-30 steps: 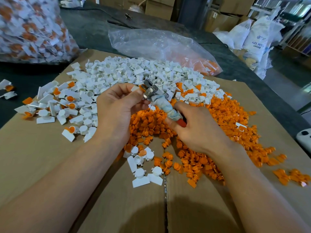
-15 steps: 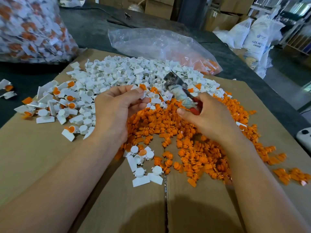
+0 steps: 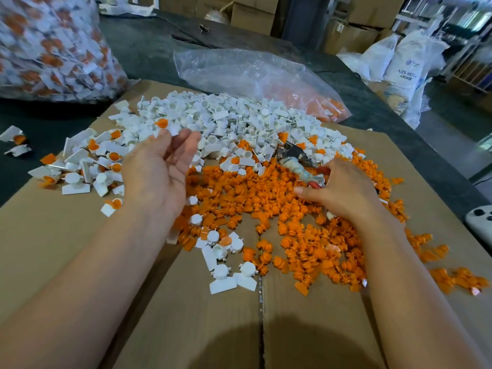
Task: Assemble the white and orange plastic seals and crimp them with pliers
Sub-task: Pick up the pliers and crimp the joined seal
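Orange plugs [image 3: 266, 206] and white caps [image 3: 226, 121] lie in big loose piles on the cardboard [image 3: 199, 328], so I judge most work is left; a small group of finished seals [image 3: 90, 155] sits near its left edge. The hands are apart. Left hand [image 3: 157, 169] is loose, palm up, one seal [image 3: 163, 123] perhaps touching its fingertips [image 3: 186, 139]. Right hand [image 3: 343, 193] grips the pliers [image 3: 295, 158] on the orange pile, toward the right edge.

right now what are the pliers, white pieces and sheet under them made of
The pliers show a glinting grey metal head; red handles look plastic-coated, one wrapped in what seems cloth or tape. The white pieces look like moulded plastic, smooth and matt. The sheet looks like brown cardboard, matt, with a flap seam.
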A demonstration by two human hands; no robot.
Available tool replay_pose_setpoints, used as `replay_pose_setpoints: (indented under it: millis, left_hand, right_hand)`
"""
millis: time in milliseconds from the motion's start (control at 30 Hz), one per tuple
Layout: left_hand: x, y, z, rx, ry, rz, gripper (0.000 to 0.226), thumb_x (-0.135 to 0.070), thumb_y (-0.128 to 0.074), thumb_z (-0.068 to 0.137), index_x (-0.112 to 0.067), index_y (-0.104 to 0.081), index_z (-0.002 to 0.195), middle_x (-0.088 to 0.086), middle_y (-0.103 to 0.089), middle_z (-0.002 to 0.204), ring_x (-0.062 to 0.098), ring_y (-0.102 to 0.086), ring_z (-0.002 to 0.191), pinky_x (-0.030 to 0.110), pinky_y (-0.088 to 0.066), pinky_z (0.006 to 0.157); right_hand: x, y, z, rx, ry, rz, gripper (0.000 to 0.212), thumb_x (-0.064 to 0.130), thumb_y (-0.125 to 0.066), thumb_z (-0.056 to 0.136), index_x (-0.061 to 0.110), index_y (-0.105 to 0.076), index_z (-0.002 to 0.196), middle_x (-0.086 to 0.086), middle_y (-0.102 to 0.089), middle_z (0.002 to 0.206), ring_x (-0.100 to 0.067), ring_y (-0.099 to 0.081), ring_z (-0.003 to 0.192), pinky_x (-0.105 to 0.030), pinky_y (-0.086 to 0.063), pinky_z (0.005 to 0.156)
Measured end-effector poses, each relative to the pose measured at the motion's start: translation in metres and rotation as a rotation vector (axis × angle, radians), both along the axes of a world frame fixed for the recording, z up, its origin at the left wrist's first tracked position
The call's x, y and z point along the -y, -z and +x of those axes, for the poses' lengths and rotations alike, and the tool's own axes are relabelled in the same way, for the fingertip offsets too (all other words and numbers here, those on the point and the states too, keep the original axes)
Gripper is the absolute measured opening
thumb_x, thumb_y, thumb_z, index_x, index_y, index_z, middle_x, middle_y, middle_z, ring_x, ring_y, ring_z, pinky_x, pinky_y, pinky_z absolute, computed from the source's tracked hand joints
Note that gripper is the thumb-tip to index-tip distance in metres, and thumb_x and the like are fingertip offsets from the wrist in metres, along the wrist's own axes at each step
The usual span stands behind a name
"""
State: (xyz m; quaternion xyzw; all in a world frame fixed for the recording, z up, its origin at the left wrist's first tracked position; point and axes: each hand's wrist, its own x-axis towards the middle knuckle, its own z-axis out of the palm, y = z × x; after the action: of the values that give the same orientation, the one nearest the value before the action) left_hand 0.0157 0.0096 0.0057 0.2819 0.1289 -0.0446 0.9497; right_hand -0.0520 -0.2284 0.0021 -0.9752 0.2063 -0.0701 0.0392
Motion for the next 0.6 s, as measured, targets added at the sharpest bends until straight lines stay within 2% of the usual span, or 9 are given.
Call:
replay_pose_setpoints:
  millis: [100,233,367,500,600]
  left_hand:
    - [-0.006,-0.003,0.003,-0.014,-0.082,-0.064,0.01,-0.009,-0.042,0.098,-0.003,-0.048,0.104,0.011,-0.07,0.064,0.023,-0.072,0.073,0.021,-0.054,0.056]
    - [-0.015,-0.007,0.006,-0.006,-0.176,-0.156,0.016,-0.017,-0.036,0.101,-0.004,-0.045,0.096,0.014,-0.07,0.063,0.027,-0.071,0.069,0.027,-0.056,0.06]
    - [-0.024,-0.007,0.012,-0.016,-0.271,-0.197,0.018,-0.015,-0.035,0.1,-0.004,-0.046,0.091,0.015,-0.069,0.062,0.028,-0.071,0.067,0.028,-0.056,0.058]
    - [-0.027,-0.006,0.014,-0.042,-0.323,-0.195,0.016,-0.015,-0.038,0.099,-0.005,-0.047,0.09,0.02,-0.066,0.086,0.029,-0.071,0.068,0.027,-0.055,0.058]
    - [-0.026,-0.006,0.014,-0.043,-0.3,-0.175,0.014,-0.014,-0.04,0.097,-0.003,-0.049,0.094,0.019,-0.066,0.089,0.028,-0.071,0.069,0.027,-0.056,0.061]
  right_hand:
    - [0.001,0.0,0.001,-0.013,-0.008,0.024,0.077,0.064,-0.063,0.068,0.008,-0.049,0.119,-0.01,-0.052,0.121,-0.027,-0.048,0.112,-0.036,-0.038,0.085]
    - [0.002,0.001,0.001,-0.049,-0.001,0.077,0.083,0.064,-0.062,0.069,0.008,-0.045,0.127,-0.012,-0.048,0.128,-0.028,-0.044,0.117,-0.038,-0.038,0.091]
    - [0.002,0.001,0.001,-0.076,-0.023,0.075,0.081,0.066,-0.06,0.069,0.011,-0.046,0.127,-0.011,-0.047,0.127,-0.027,-0.043,0.117,-0.037,-0.038,0.09]
    - [0.001,0.0,0.0,-0.067,-0.035,0.082,0.079,0.065,-0.062,0.068,0.013,-0.048,0.126,-0.01,-0.047,0.124,-0.026,-0.043,0.115,-0.036,-0.037,0.089]
    - [0.001,0.0,0.0,-0.053,-0.037,0.097,0.076,0.065,-0.062,0.068,0.014,-0.05,0.124,-0.009,-0.048,0.123,-0.025,-0.043,0.114,-0.034,-0.037,0.085]
